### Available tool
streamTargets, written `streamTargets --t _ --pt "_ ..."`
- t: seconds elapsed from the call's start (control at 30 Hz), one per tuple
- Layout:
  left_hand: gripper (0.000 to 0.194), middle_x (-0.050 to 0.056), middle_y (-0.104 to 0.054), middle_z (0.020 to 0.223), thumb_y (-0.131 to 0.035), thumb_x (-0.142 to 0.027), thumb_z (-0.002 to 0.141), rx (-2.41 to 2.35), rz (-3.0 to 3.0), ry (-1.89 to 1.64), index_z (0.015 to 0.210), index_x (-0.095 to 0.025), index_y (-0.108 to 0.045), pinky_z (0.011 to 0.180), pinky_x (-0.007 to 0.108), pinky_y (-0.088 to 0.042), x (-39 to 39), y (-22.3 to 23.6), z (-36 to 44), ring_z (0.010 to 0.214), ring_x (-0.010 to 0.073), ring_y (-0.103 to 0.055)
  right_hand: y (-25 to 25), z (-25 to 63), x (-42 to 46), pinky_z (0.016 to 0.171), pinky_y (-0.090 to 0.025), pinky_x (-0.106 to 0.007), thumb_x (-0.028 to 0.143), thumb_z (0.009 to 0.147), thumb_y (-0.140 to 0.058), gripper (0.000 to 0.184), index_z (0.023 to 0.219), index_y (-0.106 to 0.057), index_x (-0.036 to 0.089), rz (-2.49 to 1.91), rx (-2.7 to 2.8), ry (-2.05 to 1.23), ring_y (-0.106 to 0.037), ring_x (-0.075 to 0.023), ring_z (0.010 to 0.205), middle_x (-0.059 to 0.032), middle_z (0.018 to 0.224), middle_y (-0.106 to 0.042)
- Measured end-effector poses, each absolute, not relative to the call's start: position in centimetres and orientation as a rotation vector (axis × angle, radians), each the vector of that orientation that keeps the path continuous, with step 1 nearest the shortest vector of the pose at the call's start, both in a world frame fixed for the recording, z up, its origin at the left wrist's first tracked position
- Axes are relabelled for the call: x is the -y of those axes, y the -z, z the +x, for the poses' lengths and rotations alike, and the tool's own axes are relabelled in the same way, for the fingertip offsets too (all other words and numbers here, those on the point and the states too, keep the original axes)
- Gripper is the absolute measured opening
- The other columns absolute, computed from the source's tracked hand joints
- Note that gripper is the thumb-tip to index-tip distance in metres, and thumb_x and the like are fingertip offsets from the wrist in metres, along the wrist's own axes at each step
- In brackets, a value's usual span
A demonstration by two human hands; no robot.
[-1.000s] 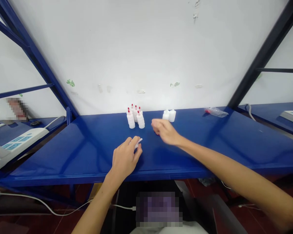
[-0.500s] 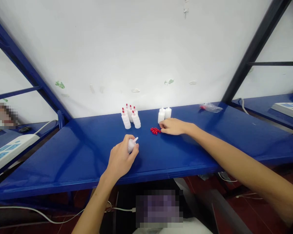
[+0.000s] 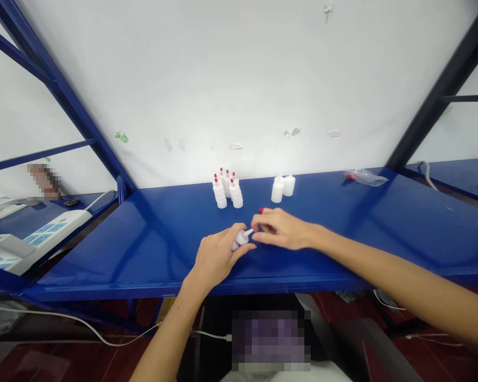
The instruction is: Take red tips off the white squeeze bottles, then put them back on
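Note:
My left hand (image 3: 219,253) is wrapped round a small white squeeze bottle (image 3: 242,237), tilted so its bare nozzle points right. At the nozzle's tip, the thumb and fingers of my right hand (image 3: 281,229) are pinched together; whatever sits between them is hidden. Behind the right hand a bit of the pile of small red caps (image 3: 261,210) shows, the rest covered by the hand. Several white bottles with red tips (image 3: 236,195) stand upright in a group behind my left hand. Further right, a few white bottles without red tips (image 3: 278,190) stand together.
The blue table (image 3: 163,228) runs along a white wall. A clear plastic bag (image 3: 368,177) with something red in it lies at the back right. A white power strip (image 3: 59,231) lies to the left, beyond the metal frame (image 3: 75,127).
My right hand has come from the red caps leftward and nearer, to the bottle's nozzle. My left hand has brought the bottle towards it. The view has shifted slightly left.

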State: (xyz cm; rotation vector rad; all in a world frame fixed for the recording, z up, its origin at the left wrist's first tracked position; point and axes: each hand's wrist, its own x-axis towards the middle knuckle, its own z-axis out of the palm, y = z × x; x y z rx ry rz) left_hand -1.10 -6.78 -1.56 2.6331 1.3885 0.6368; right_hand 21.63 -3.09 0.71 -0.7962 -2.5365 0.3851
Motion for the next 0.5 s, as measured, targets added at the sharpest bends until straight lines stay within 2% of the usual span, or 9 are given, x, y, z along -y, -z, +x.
streamTargets --t 0.1,0.17,0.3,0.4,0.5 --pt "0.05 0.003 -0.072 0.104 -0.048 -0.06 0.093 -1.384 2.603 -0.653 0.132 -0.029 -0.045 0.07 0.028 -0.041 6.8 1.5 -1.1 0.091 0.0233 -0.069 -0.4 20.5 3.7 0.066 -0.038 -0.028 0.039 0.101 -0.034 0.034 0.086 -0.055 0.019 -0.69 2.504 -0.322 -0.048 -0.0144 0.065 -0.0026 0.075 -0.059" --pt "0.052 0.004 -0.071 0.101 -0.049 -0.057 0.094 -1.395 2.528 -0.72 0.135 -0.027 -0.04 0.071 0.028 -0.042 6.9 1.5 -1.2 0.09 0.0234 -0.068 -0.7 21.5 2.9 0.065 -0.038 -0.029 0.036 0.101 -0.031 0.034 0.083 -0.054 0.018 -0.815 2.375 -0.165 -0.051 -0.0155 0.067 -0.0055 0.078 -0.06" --pt "0.026 0.0 -0.063 0.076 -0.034 -0.043 0.101 -1.4 2.34 -0.84 0.107 -0.021 -0.047 0.064 0.028 -0.038 6.9 1.5 -1.2 0.069 0.0188 -0.061 -2.0 25.9 0.2 0.064 -0.036 -0.033 0.032 0.095 -0.036 0.034 0.08 -0.061 0.015 -1.459 2.179 0.298 -0.056 -0.021 0.071 -0.0132 0.085 -0.064" --pt "0.023 -0.001 -0.058 0.073 -0.036 -0.042 0.101 -1.365 2.303 -0.891 0.097 -0.021 -0.046 0.063 0.027 -0.036 6.7 1.5 -1.3 0.065 0.0163 -0.055 -2.2 28.5 -1.2 0.062 -0.035 -0.034 0.036 0.093 -0.04 0.038 0.078 -0.067 0.014 -1.962 2.111 0.27 -0.06 -0.0244 0.071 -0.0173 0.084 -0.067" --pt "0.024 -0.002 -0.057 0.076 -0.041 -0.045 0.099 -1.3 2.299 -0.891 0.1 -0.021 -0.048 0.065 0.026 -0.037 6.5 1.5 -1.2 0.068 0.015 -0.053 -1.6 29.6 -2.0 0.064 -0.037 -0.034 0.04 0.093 -0.042 0.039 0.085 -0.069 0.013 -2.069 2.166 0.13 -0.063 -0.0267 0.075 -0.0194 0.092 -0.069"
